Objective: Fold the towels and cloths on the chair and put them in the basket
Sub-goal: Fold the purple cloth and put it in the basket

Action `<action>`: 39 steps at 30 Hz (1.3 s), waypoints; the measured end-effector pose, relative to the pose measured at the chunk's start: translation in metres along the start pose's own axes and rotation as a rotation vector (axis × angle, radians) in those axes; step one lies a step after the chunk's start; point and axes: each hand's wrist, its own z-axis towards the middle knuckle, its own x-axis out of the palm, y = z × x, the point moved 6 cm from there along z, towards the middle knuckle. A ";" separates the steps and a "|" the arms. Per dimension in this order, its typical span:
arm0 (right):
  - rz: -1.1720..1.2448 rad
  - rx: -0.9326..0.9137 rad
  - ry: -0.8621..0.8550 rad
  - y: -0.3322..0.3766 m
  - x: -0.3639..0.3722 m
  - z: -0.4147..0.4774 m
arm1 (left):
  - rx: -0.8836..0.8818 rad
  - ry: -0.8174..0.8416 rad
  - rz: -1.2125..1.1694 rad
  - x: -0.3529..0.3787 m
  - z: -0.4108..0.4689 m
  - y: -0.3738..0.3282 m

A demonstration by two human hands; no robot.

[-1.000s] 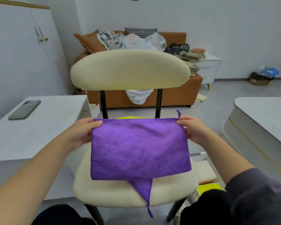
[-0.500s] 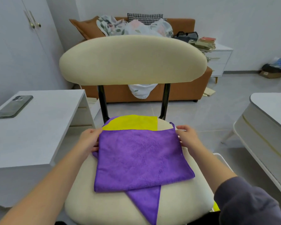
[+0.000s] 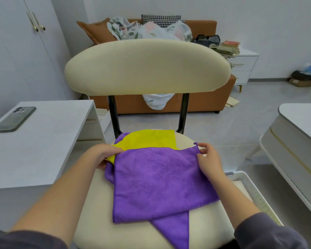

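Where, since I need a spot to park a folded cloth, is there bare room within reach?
The white table is bare right of the phone. The chair seat shows a bare strip along its front-left edge. Its middle is crowded: purple cloth over yellow cloth, left hand, right hand pinching its corners.

No lettering legible anywhere, covers of the books (image 3: 229, 46) too blurred to read, phone (image 3: 14, 119) back showing no readable mark
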 end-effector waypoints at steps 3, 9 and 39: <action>-0.030 -0.024 -0.001 0.001 -0.003 -0.003 | 0.115 -0.026 0.012 0.008 0.002 -0.009; -0.017 -0.024 0.032 0.001 -0.005 -0.008 | 0.675 -0.528 0.070 -0.015 -0.028 -0.013; -0.634 -0.462 0.199 0.039 0.007 -0.094 | 0.307 0.039 -0.081 0.037 -0.067 0.055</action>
